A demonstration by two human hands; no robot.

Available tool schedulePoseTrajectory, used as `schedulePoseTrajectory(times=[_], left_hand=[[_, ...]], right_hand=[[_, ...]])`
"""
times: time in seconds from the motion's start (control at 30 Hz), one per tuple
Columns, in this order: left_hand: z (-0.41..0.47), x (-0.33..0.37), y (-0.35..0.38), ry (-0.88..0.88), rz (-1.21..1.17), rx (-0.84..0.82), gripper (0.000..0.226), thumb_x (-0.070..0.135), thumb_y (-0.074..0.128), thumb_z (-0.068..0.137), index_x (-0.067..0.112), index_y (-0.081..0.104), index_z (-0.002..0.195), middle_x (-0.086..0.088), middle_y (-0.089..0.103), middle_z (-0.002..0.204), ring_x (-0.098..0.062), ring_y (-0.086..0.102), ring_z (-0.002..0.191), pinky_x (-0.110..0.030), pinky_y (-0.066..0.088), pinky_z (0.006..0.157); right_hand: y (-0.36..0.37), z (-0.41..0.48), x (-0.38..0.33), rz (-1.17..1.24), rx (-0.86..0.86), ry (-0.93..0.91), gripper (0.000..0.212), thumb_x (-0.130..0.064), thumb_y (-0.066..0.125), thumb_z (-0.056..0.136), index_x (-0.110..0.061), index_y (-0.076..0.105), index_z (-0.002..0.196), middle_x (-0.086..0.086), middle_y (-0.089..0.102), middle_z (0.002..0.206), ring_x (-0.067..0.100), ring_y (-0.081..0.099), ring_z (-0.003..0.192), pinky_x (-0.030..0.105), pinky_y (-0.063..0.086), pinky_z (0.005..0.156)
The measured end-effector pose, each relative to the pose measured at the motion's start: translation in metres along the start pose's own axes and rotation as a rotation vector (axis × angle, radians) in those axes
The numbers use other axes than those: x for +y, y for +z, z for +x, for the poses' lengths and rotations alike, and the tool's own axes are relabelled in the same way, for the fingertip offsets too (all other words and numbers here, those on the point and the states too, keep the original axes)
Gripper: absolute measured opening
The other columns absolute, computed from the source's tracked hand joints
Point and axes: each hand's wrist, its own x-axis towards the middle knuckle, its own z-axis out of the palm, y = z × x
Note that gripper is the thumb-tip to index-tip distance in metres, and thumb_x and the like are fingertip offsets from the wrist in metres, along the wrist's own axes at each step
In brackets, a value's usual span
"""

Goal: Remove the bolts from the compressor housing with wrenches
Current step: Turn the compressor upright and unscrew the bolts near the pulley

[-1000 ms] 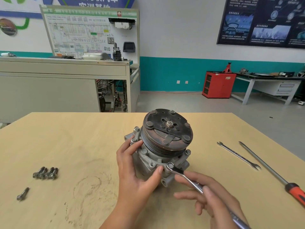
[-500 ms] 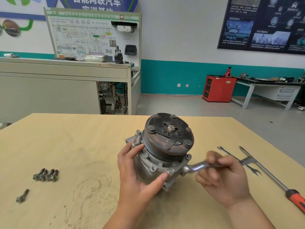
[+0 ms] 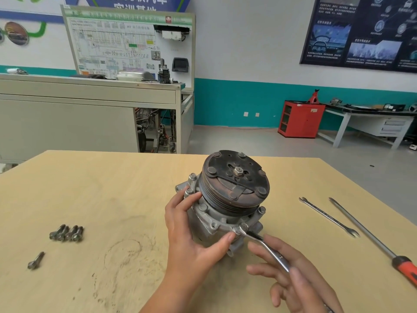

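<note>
Seating a wrench on a flange bolt, head view: the compressor [image 3: 223, 213] stands near the middle of the wooden table [image 3: 112, 188], with its clutch plate [image 3: 234, 179] tilted up and toward the far side and its housing flange facing the viewer. The left hand [image 3: 194, 240] grips the housing from the left, fingers curled against its far-left side and thumb pressed on the near flange just beside the engaged bolt [image 3: 239, 229]. The right hand [image 3: 291, 272] holds the wrench [image 3: 266, 247] on its shank, the thumb pinching it against loosely spread fingers. The wrench head sits on the bolt, though full seating cannot be told. Another bolt head [image 3: 261, 210] is seated at the flange's right. Four removed bolts [image 3: 66, 233] lie side by side at the near left, and a fifth bolt [image 3: 36, 260] lies alone, nearer still. An open-end wrench [image 3: 329, 218] and a red-handled screwdriver [image 3: 370, 236] lie at the right, well apart from the work. For a clean turn, the head should probably be pressed square over the hexagon and the shank gripped more firmly. The left hand should brace against the pull, since the unclamped compressor may rotate or tip, and a part-seated head risks rounding the bolt.
</note>
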Motion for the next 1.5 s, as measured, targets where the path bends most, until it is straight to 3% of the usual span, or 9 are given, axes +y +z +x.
schedulePoseTrajectory(times=[0.27, 0.43, 0.73, 0.87, 1.0, 1.1, 1.2, 1.27, 1.5], left_hand=[[-0.001, 0.001, -0.001, -0.001, -0.004, -0.018, 0.067, 0.047, 0.071, 0.063, 0.027, 0.047, 0.122, -0.002, 0.038, 0.134, -0.019, 0.035, 0.134, -0.022, 0.03, 0.11], [-0.001, 0.002, 0.0, -0.01, -0.009, 0.007, 0.057, 0.045, 0.067, 0.068, 0.031, 0.048, 0.12, 0.001, 0.039, 0.134, -0.015, 0.036, 0.133, -0.019, 0.029, 0.109], [-0.001, 0.0, 0.0, -0.016, -0.013, 0.02, 0.057, 0.044, 0.067, 0.069, 0.031, 0.048, 0.12, -0.001, 0.041, 0.132, -0.018, 0.037, 0.134, -0.026, 0.031, 0.11], [-0.001, -0.001, 0.0, -0.023, -0.024, 0.023, 0.056, 0.044, 0.067, 0.069, 0.035, 0.048, 0.121, 0.001, 0.041, 0.133, -0.016, 0.036, 0.135, -0.024, 0.031, 0.11], [-0.002, 0.001, 0.001, -0.045, -0.035, 0.02, 0.056, 0.044, 0.067, 0.068, 0.036, 0.048, 0.12, 0.003, 0.04, 0.133, -0.018, 0.037, 0.134, -0.035, 0.035, 0.11], [-0.001, 0.002, 0.0, -0.031, -0.038, 0.03, 0.055, 0.043, 0.066, 0.069, 0.035, 0.047, 0.12, -0.001, 0.041, 0.133, -0.018, 0.037, 0.134, -0.036, 0.034, 0.11], [-0.001, 0.001, 0.0, -0.031, -0.019, 0.027, 0.055, 0.043, 0.066, 0.069, 0.034, 0.048, 0.12, -0.001, 0.041, 0.132, -0.02, 0.038, 0.133, -0.044, 0.036, 0.109], [-0.001, 0.001, 0.0, -0.031, -0.022, 0.029, 0.056, 0.043, 0.067, 0.069, 0.033, 0.048, 0.12, -0.002, 0.042, 0.132, -0.019, 0.038, 0.133, -0.042, 0.036, 0.11], [-0.001, -0.001, 0.0, -0.018, -0.031, 0.03, 0.055, 0.043, 0.067, 0.069, 0.034, 0.049, 0.12, -0.002, 0.042, 0.132, -0.021, 0.039, 0.132, -0.042, 0.036, 0.109]], right_hand=[[0.008, 0.003, -0.006, -0.072, -0.024, -0.063, 0.047, -0.018, 0.039, 0.071, -0.044, 0.07, 0.094, 0.003, 0.075, 0.088, 0.026, 0.071, 0.066, 0.016, 0.038, 0.041], [-0.008, 0.034, -0.007, 0.168, -0.084, 0.088, 0.018, -0.028, 0.066, 0.048, -0.018, 0.073, 0.061, 0.026, 0.066, 0.063, 0.025, 0.055, 0.04, 0.014, 0.032, 0.038], [-0.029, 0.094, -0.011, 0.309, -0.407, 0.316, 0.037, -0.036, 0.081, 0.039, -0.008, 0.069, 0.06, 0.019, 0.062, 0.056, 0.016, 0.051, 0.044, 0.021, 0.043, 0.048], [-0.024, 0.072, -0.004, 0.843, -0.341, 0.275, 0.034, -0.014, 0.037, 0.087, 0.008, 0.058, 0.102, 0.031, 0.062, 0.093, 0.022, 0.043, 0.07, 0.035, 0.036, 0.073], [-0.029, 0.038, -0.01, 0.892, -0.23, 0.203, 0.041, -0.002, 0.022, 0.092, 0.018, 0.038, 0.124, 0.044, 0.045, 0.119, 0.04, 0.05, 0.1, 0.044, 0.032, 0.084], [-0.027, 0.019, -0.005, 0.773, -0.119, 0.213, 0.037, 0.007, 0.024, 0.097, 0.02, 0.031, 0.131, 0.048, 0.031, 0.131, 0.052, 0.042, 0.118, 0.048, 0.038, 0.09], [-0.002, 0.016, 0.002, 0.468, -0.185, 0.057, 0.044, 0.0, 0.076, 0.06, -0.015, 0.073, 0.101, 0.01, 0.069, 0.11, 0.018, 0.064, 0.104, 0.021, 0.052, 0.062], [0.003, 0.006, -0.001, 0.127, -0.055, 0.015, 0.033, -0.003, 0.056, 0.052, -0.017, 0.076, 0.074, -0.012, 0.074, 0.09, 0.004, 0.068, 0.082, 0.014, 0.043, 0.045], [0.022, -0.007, -0.003, -0.19, 0.031, -0.222, 0.033, -0.048, 0.048, 0.064, -0.043, 0.068, 0.09, -0.012, 0.074, 0.089, 0.002, 0.067, 0.087, 0.005, 0.043, 0.062]])
